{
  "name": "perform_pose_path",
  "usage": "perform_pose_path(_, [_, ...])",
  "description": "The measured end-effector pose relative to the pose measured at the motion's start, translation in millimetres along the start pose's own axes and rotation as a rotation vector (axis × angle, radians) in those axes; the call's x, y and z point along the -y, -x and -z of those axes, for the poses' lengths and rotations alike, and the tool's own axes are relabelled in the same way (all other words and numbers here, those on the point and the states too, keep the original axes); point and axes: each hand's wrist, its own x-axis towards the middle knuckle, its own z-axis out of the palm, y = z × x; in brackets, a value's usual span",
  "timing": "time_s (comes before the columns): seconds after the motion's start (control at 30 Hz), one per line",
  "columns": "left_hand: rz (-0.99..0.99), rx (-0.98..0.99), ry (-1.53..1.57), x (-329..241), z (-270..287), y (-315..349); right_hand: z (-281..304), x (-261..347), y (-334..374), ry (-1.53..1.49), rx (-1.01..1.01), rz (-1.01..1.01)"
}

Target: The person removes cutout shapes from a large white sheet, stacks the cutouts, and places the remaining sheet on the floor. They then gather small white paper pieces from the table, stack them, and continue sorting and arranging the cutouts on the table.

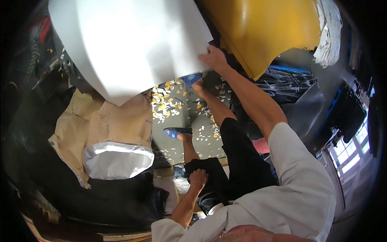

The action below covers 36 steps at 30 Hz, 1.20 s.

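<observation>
A large white sheet (133, 48), curved and glossy, fills the upper left and middle. My right hand (213, 59) is stretched out to its right edge and closed on it, the thumb and fingers at the corner. Whether the hand has one layer or more is not clear. Right beside this hand hangs a stack of yellow sheets (270, 32). My left hand (198, 179) lies on my thigh, on the black shorts (246, 157), with its fingers curled in; anything inside them is hidden.
An open paper sack (117, 125) with a white lining lies at left, below the white sheet. White and yellow scraps (165, 101) litter the grey floor around my blue shoes (177, 132). Dark folded sheets (282, 84) are piled at right, and a ragged white bundle (328, 36) stands beyond the yellow stack.
</observation>
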Motion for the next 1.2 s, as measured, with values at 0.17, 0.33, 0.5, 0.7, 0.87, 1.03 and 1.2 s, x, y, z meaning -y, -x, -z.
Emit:
perform_pose_path(0.17, [-0.169,-0.028,-0.177,8.2,47.2,-15.7,-60.8,139.2,99.5,-0.33,0.319,0.182])
perform_pose_path(0.33, [0.007,0.215,-0.21,-6.3,89.8,3.3,-95.0,264.4,181.2,-0.496,0.374,0.393])
perform_pose_path(0.5, [-0.085,-0.118,-0.124,-34.9,106.4,5.1,-0.1,318.7,257.3,-0.465,0.609,0.549])
perform_pose_path(0.7, [-0.061,-0.129,-0.073,-56.9,98.2,-19.6,124.4,314.0,357.4,-0.461,0.46,0.794])
perform_pose_path(0.87, [-0.07,-0.289,-0.088,-59.4,55.6,-25.7,191.7,321.0,408.7,-0.162,0.16,0.813])
perform_pose_path(1.03, [0.047,-0.664,-0.013,-54.7,3.2,-53.6,234.7,296.2,443.9,0.017,-0.036,0.738])
perform_pose_path(1.2, [0.03,-0.587,0.113,-64.3,-56.7,-67.6,252.4,229.8,498.6,0.145,-0.108,0.634])
